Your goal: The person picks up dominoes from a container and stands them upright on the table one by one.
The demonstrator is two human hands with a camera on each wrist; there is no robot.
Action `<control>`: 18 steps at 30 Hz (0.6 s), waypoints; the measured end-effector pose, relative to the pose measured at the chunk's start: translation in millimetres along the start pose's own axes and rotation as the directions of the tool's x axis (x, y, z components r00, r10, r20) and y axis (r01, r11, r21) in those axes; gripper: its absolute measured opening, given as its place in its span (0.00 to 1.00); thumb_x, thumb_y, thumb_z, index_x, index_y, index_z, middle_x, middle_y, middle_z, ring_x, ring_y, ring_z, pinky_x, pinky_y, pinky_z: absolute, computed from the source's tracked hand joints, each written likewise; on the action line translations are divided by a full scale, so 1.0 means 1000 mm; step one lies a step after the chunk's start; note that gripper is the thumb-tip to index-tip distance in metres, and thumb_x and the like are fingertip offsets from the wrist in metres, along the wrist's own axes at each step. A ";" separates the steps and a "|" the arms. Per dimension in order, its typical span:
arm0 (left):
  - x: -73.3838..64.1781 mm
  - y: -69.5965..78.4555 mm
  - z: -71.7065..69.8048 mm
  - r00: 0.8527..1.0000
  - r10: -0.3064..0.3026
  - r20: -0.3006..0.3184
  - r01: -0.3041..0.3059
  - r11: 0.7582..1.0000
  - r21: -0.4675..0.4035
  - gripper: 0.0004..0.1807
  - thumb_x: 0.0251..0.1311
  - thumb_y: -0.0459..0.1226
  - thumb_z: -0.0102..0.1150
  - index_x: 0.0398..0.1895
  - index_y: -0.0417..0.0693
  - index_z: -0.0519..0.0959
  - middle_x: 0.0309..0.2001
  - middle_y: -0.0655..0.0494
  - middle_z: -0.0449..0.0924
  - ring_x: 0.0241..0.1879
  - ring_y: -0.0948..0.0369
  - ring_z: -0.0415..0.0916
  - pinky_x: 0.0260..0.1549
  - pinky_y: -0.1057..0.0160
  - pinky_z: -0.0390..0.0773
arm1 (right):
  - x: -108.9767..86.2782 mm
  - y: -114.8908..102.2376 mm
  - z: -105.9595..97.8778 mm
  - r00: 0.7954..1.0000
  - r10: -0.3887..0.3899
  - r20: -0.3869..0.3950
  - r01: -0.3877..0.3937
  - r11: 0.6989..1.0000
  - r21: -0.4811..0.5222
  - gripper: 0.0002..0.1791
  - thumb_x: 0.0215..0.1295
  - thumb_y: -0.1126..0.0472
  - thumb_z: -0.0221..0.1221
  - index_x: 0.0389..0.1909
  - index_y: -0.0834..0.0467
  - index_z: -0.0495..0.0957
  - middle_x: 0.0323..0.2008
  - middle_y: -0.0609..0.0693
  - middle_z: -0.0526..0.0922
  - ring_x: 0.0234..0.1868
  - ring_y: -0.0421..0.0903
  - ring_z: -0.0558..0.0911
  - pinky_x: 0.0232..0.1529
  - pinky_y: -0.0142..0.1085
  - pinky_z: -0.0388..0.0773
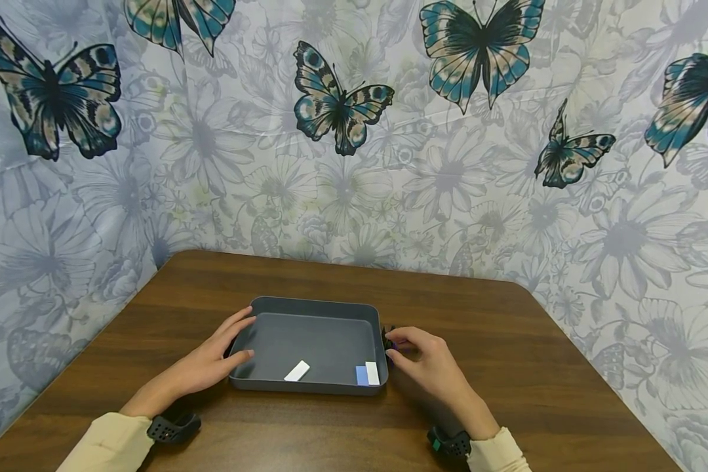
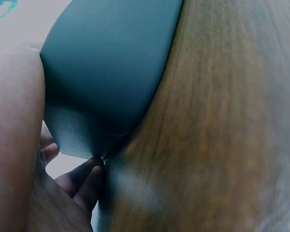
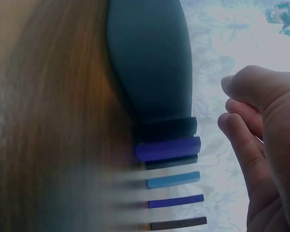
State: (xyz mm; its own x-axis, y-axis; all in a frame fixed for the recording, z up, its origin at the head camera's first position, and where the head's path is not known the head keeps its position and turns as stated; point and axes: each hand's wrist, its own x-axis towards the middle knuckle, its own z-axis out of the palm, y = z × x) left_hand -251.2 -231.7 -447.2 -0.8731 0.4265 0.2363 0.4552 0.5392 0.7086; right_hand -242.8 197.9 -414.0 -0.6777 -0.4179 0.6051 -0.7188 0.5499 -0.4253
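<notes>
A shallow grey tray (image 1: 309, 331) lies on the table. My left hand (image 1: 206, 360) rests at its left side, fingers extended, with fingertips over the rim; in the left wrist view its fingertips (image 2: 94, 166) touch near the tray's corner. My right hand (image 1: 427, 364) is just right of the tray, loosely bent. In the right wrist view its thumb and fingers are apart from the thin tiles, with nothing between them. Several tiles, including a purple tile (image 3: 169, 149) and a light blue tile (image 3: 174, 180), stand upright in a row beside the tray.
Inside the tray lie a slanted white tile (image 1: 297, 371), a blue tile (image 1: 362, 375) and another white tile (image 1: 372, 373). The brown wooden table (image 1: 307, 432) meets a butterfly-patterned cloth (image 1: 342, 196) behind. A dark band (image 1: 174, 428) circles each wrist.
</notes>
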 end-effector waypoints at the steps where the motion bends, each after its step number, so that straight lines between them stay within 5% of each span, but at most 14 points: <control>1: 0.000 0.000 0.000 1.000 -0.001 0.000 0.001 1.000 0.002 0.37 0.74 0.42 0.58 0.79 0.35 0.57 0.82 0.40 0.41 0.78 0.33 0.45 0.64 0.26 0.58 | 0.000 0.000 0.001 1.000 0.003 0.004 -0.003 1.000 0.008 0.16 0.57 0.72 0.73 0.47 0.61 0.85 0.44 0.51 0.89 0.41 0.49 0.90 0.43 0.43 0.86; 13: 0.002 -0.001 0.002 1.000 0.006 -0.001 -0.006 1.000 0.013 0.37 0.74 0.42 0.58 0.79 0.36 0.57 0.83 0.41 0.42 0.78 0.34 0.45 0.65 0.27 0.59 | 0.011 -0.012 0.010 0.996 -0.025 0.087 0.021 0.999 0.048 0.16 0.60 0.69 0.72 0.50 0.57 0.85 0.46 0.55 0.89 0.41 0.50 0.89 0.38 0.43 0.86; 18: 0.000 0.000 0.001 1.000 0.004 -0.007 -0.004 1.000 0.005 0.37 0.75 0.42 0.58 0.79 0.35 0.57 0.82 0.40 0.42 0.78 0.33 0.46 0.64 0.26 0.59 | 0.018 -0.017 0.017 0.987 -0.069 0.146 0.060 0.996 0.067 0.16 0.63 0.68 0.71 0.51 0.58 0.84 0.48 0.55 0.88 0.44 0.52 0.90 0.46 0.43 0.86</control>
State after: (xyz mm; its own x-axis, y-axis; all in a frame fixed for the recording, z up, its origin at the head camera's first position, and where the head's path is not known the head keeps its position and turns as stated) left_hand -251.3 -231.4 -448.1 -0.8723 0.4238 0.2440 0.4599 0.5413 0.7039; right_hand -245.2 168.6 -407.9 -0.6418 -0.5559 0.5282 -0.7668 0.4745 -0.4323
